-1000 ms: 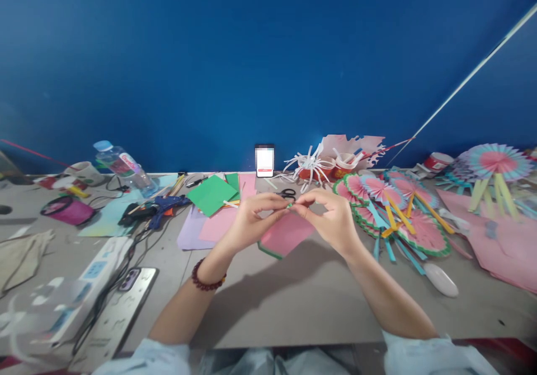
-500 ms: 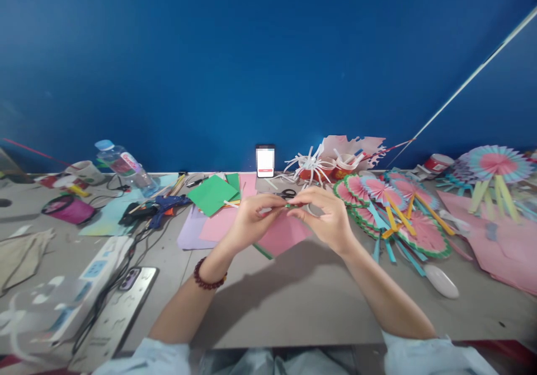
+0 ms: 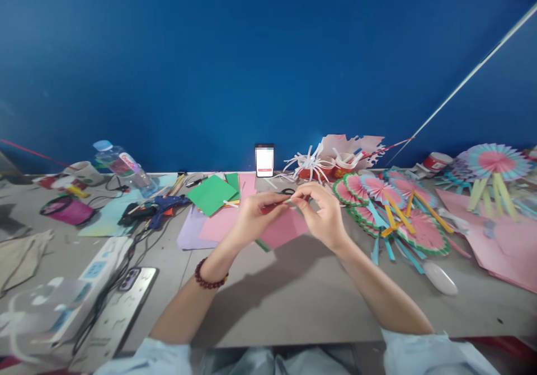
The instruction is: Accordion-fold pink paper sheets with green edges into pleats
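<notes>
My left hand (image 3: 254, 218) and my right hand (image 3: 321, 213) meet above the middle of the grey table (image 3: 293, 302). Both pinch the top edge of a pink paper sheet with a green border (image 3: 282, 231), which hangs tilted between them over the table. Fingertips of both hands are pressed together on that edge. A dark bead bracelet (image 3: 208, 277) sits on my left wrist. Just behind the hands lie black scissors (image 3: 287, 191).
Finished pink pleated paper fans (image 3: 392, 210) lie right of the hands, more stand far right (image 3: 497, 165). Green paper (image 3: 212, 193), a blue glue gun (image 3: 161, 206), a water bottle (image 3: 123, 168) and a phone (image 3: 130, 280) are at left. A small standing phone (image 3: 264, 160) leans on the blue wall.
Both hands have shifted slightly left and closer together along the paper's edge; the pink sheet has swung a little with them.
</notes>
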The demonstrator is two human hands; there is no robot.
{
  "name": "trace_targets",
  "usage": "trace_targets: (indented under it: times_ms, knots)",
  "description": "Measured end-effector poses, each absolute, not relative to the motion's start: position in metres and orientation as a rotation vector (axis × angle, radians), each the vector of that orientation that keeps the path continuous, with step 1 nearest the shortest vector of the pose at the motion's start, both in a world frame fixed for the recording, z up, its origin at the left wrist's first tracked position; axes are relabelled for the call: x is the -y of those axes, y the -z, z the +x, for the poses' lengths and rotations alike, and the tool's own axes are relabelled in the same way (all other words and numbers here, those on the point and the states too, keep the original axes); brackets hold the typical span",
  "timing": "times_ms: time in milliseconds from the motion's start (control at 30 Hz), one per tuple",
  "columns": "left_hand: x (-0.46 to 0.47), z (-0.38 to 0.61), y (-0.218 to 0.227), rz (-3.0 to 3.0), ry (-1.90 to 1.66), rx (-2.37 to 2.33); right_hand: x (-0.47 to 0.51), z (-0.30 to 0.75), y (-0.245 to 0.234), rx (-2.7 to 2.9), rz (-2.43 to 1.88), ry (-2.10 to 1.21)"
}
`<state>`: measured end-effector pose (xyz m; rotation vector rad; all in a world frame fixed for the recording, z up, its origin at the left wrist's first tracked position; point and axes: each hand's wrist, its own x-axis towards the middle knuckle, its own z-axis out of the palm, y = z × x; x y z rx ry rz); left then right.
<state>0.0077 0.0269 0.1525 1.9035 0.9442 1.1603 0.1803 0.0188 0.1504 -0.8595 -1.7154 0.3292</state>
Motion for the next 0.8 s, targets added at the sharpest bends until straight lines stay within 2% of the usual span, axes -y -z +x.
trace_targets:
  times_ms: [133, 467, 800]
  knots:
    - [-0.028, 0.005, -0.156, 1.876, -1.072, -0.975, -0.022, 0.183, -0.149, 1.712, -0.883, -0.370]
    - [-0.028, 0.004, -0.152, 2.128, -1.184, -1.064, -0.032, 0.199, -0.150, 1.816, -0.940, -0.669]
    - [-0.027, 0.002, -0.149, 2.208, -1.071, -1.001, -0.031, 0.201, -0.152, 1.872, -0.884, -0.471]
